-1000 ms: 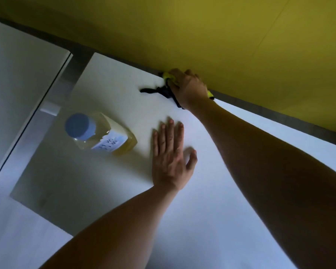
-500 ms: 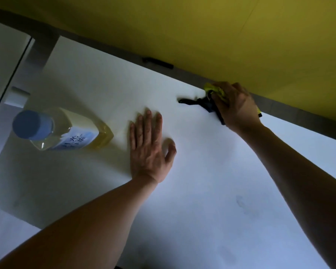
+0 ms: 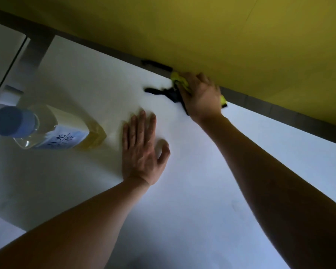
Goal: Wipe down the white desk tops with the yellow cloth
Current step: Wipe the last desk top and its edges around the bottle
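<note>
Two bare hands are in view, the left hand and the right hand; one yellow cloth, trimmed in black, sits under the right hand; one bottle of pale yellow liquid with a single blue cap stands on one white table; one yellow partition runs along the far edge; one small black clip shows at its base; a second white surface lies at far left.

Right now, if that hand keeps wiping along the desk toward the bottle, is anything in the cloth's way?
Yes. The left hand rests flat on the white desk, between the yellow cloth gripped by the right hand and the bottle standing further left. Both would need moving.
</note>
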Demonstrator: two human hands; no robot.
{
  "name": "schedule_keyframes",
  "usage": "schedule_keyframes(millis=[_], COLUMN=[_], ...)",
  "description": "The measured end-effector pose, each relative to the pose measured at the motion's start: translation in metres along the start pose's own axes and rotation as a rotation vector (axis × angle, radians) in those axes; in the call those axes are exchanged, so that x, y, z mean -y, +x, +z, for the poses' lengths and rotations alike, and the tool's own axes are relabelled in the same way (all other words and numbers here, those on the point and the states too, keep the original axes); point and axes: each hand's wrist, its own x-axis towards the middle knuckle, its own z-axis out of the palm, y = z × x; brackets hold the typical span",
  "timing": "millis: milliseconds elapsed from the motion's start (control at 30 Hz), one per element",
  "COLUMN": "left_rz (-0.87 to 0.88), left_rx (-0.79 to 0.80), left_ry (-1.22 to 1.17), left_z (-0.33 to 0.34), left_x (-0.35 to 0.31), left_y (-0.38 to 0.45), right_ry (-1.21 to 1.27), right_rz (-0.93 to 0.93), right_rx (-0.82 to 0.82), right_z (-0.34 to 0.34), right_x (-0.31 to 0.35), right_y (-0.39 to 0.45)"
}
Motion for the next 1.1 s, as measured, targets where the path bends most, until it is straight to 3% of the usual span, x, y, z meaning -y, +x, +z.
schedule_keyframes(millis=[133, 233, 400, 600, 667, 800, 967, 1100], left_rz=[-0.007, -0.011, -0.006, -0.005, 0.059, 0.475, 0.455, 0.457], left_rx=[-0.006, 0.004, 0.003, 0.009, -0.004, -0.01, -0.043, -0.059], left_ry=[0.006, 0.003, -0.005, -0.009, -0.012, -0.089, -0.133, -0.124], left_z=[0.0, -0.001, -0.002, -0.003, -0.004, 0.0, 0.0, 0.004], left_x=[-0.003, -0.004, -0.004, -0.002, -0.003, 0.0, 0.0, 0.001], left_y=[-0.002, 0.002, 0.001, -0.001, 0.0, 0.003, 0.006, 0.006], right_ry=[-0.115, -0.166, -0.193, -0.159, -0.134, -0.102, -0.167, -0.16], right_rz=[0.089, 0.156, 0.181, 0.039, 0.026, 0.095, 0.166, 0.235], right_rx=[-0.082, -0.072, -0.02, 0.061, 0.052, 0.006, -0.013, 0.004], right_z=[-0.044, -0.055, -0.019, 0.017, 0.015, -0.009, -0.063, -0.062], right_x=[-0.078, -0.092, -0.032, 0.044, 0.033, -0.016, -0.102, -0.101], right_y=[-0.058, -0.067, -0.03, 0.012, 0.009, -0.024, -0.078, -0.073])
